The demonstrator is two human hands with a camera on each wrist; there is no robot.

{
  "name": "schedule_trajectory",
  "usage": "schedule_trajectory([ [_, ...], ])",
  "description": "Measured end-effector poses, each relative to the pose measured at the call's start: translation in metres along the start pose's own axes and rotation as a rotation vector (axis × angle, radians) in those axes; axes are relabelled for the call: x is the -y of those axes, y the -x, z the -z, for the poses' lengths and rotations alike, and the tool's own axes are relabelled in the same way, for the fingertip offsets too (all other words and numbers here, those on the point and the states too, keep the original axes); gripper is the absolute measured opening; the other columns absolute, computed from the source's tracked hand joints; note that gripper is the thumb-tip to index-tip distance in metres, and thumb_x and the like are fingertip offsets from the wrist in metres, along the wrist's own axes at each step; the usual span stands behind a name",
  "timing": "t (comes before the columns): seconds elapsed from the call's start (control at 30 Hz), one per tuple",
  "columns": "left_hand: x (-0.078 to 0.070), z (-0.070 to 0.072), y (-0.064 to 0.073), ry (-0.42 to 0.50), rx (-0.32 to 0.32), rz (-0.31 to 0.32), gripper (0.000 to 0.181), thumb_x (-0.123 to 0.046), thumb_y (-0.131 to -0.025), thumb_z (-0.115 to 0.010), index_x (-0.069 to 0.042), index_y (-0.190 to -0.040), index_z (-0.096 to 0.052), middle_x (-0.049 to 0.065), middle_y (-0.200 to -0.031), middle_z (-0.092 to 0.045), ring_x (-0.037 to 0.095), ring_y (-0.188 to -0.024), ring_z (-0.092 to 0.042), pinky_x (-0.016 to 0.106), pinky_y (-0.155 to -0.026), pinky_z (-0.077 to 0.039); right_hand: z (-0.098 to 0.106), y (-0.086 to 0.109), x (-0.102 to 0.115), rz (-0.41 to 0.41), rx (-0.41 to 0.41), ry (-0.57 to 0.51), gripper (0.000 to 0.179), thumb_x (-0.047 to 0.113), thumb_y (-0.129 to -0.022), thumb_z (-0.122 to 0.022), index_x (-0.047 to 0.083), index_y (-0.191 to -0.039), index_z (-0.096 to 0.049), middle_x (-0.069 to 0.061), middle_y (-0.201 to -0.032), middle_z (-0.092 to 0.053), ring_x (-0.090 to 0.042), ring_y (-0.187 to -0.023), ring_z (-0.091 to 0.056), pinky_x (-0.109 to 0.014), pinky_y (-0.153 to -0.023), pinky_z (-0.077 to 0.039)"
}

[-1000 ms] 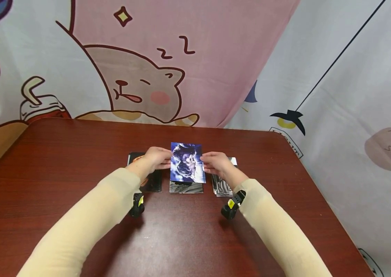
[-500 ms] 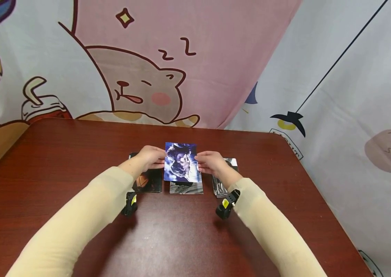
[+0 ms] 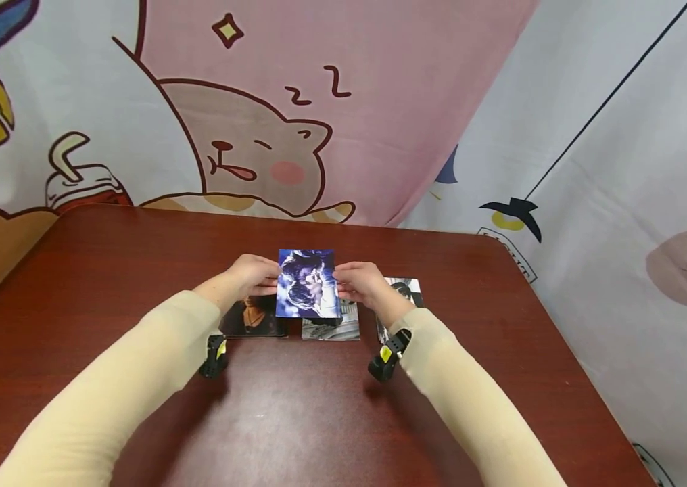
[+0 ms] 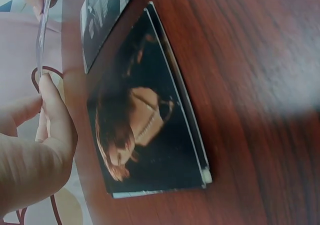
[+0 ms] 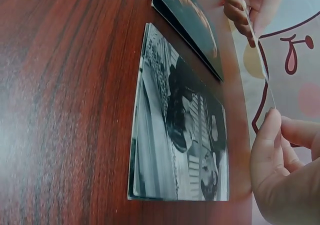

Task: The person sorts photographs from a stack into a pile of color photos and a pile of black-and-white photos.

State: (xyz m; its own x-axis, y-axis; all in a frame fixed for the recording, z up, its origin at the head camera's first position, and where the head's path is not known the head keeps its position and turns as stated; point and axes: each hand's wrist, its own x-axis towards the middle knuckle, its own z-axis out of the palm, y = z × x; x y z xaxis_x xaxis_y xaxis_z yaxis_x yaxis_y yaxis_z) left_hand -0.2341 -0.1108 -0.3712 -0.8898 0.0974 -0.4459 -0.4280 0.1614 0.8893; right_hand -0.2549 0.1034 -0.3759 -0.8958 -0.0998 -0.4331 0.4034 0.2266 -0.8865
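Observation:
Between my two hands is a blue-and-white photo print (image 3: 308, 284), raised over the table with its picture toward the head camera. My left hand (image 3: 251, 274) pinches its left edge between thumb and fingers, and my right hand (image 3: 363, 281) pinches the opposite edge. The left wrist view catches the print edge-on, as a thin pale strip. Beneath the left hand lies a stack of dark photos (image 4: 150, 115) with a figure on top. A black-and-white photo stack (image 5: 185, 130) sits in the middle, partly covered by the raised print in the head view.
Another black-and-white stack (image 3: 408, 289) lies to the right, partly behind the right hand and wrist. All three stacks form a row on the reddish-brown wooden table (image 3: 295, 412). A cartoon-printed cloth (image 3: 416, 81) hangs behind the table's far edge.
Both hands have carried the blue print leftward, from over the middle stack to between the left and middle stacks. More of the middle and right stacks shows now.

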Motion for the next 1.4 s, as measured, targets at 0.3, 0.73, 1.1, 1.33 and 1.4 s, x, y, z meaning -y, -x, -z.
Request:
schedule_trajectory([
  [0.3,0.003,0.013,0.004,-0.039,-0.005,0.001,0.040,-0.007,-0.095,-0.049,0.010,-0.131,-0.043,0.002,-0.084,-0.052,0.006,-0.067,-0.054,0.018,-0.068,-0.058,-0.013,0.000,0.001,0.018,0.034,0.002,0.032,-0.001,-0.089,-0.055,-0.008,-0.120,-0.054,0.000,-0.066,-0.054,-0.007,-0.054,-0.053,-0.016,-0.049,-0.053],
  [0.73,0.007,0.026,0.012,-0.061,-0.011,0.006,0.042,-0.007,-0.095,-0.048,0.010,-0.133,-0.041,0.002,-0.085,-0.052,0.006,-0.068,-0.054,0.019,-0.070,-0.058,-0.027,-0.005,0.000,-0.010,0.030,0.012,0.029,-0.002,-0.089,-0.057,-0.005,-0.118,-0.058,-0.004,-0.073,-0.057,-0.010,-0.058,-0.056,-0.023,-0.057,-0.058],
  [1.1,0.018,0.042,0.015,-0.057,-0.013,0.022,0.042,-0.007,-0.096,-0.047,0.010,-0.134,-0.040,-0.001,-0.082,-0.052,0.005,-0.068,-0.053,0.018,-0.070,-0.057,-0.045,-0.009,-0.007,-0.005,0.075,0.009,0.030,-0.004,-0.087,-0.057,-0.006,-0.117,-0.060,-0.007,-0.076,-0.062,-0.013,-0.059,-0.059,-0.029,-0.064,-0.061],
  [1.33,0.024,0.049,0.020,-0.087,-0.030,0.025,0.041,-0.007,-0.095,-0.047,0.011,-0.131,-0.042,0.001,-0.087,-0.054,0.007,-0.071,-0.054,0.020,-0.072,-0.057,-0.058,-0.003,-0.002,-0.029,0.111,0.043,0.037,0.005,-0.091,-0.056,-0.003,-0.127,-0.053,-0.006,-0.077,-0.057,-0.012,-0.059,-0.056,-0.024,-0.058,-0.058],
  [1.4,0.025,0.050,0.021,-0.080,-0.028,0.022,0.041,-0.006,-0.095,-0.047,0.011,-0.131,-0.042,0.000,-0.084,-0.054,0.007,-0.070,-0.054,0.020,-0.071,-0.057,-0.062,-0.003,-0.002,-0.024,0.102,0.044,0.036,0.006,-0.090,-0.056,-0.003,-0.125,-0.053,-0.005,-0.076,-0.056,-0.012,-0.058,-0.055,-0.023,-0.056,-0.057],
])
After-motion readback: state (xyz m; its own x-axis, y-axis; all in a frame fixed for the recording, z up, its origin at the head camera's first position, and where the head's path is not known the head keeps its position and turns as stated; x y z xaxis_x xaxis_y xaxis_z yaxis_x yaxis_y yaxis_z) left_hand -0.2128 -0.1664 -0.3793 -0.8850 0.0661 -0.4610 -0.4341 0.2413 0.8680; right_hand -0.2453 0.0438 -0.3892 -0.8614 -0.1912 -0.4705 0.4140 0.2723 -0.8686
